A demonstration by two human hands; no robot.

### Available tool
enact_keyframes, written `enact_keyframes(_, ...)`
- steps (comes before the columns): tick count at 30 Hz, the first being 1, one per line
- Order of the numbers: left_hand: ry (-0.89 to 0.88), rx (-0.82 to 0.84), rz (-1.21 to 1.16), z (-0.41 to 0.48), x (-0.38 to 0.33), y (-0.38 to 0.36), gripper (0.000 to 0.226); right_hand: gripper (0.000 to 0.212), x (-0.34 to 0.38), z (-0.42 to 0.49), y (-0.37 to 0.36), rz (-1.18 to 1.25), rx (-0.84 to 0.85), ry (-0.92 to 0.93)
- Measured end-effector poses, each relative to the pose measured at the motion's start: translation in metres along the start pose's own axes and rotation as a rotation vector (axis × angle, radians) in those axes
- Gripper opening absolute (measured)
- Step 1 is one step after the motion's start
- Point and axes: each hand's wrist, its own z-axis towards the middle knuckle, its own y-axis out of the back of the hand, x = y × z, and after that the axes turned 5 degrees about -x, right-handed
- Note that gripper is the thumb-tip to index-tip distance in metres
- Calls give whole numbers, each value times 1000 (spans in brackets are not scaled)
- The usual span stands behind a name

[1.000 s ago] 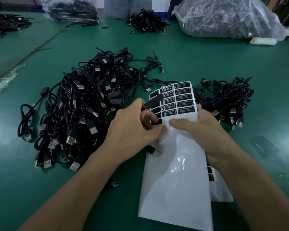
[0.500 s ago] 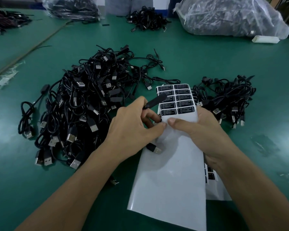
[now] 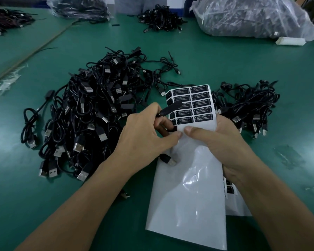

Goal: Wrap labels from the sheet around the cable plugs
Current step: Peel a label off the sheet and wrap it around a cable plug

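Above the green table (image 3: 261, 60), mid-frame: right hand (image 3: 219, 142) holds the label sheet (image 3: 188, 187) raised, thumb pressed on bare liner just below the printed labels. Left hand (image 3: 143, 134) grips a cable plug (image 3: 170, 108) in curled fingers, its tip lying across the sheet, while thumb and forefinger pinch a black label (image 3: 173, 128) at the sheet's left edge.

Judgement: peel step. To do it well, lift the label from one corner, low and slow, with the liner pinned by the right thumb and the adhesive kept off the fingertips.

Large cable pile (image 3: 91, 113) lies just left, smaller pile (image 3: 246, 104) right.

Right fingers are hidden under the sheet. How far the label has lifted is unclear. Small print is unreadable.
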Motion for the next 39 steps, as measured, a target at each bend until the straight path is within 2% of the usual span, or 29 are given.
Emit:
enact_keyframes(12, 4, 15, -105, 1, 6, 0, 42, 26, 1, -1, -1, 21, 6, -29)
enact_keyframes(33, -58, -77, 62, 1, 4, -2, 46, 21, 3, -3, -4, -23, -67, -52)
enact_keyframes(36, -76, -140, 110, 1, 2, -1, 49, 23, 6, -5, -3, -161, -165, -9)
enact_keyframes(39, -61, -232, 94, 3, 0, 2, 34, 32, 8, -6, 2, -481, -330, 142)
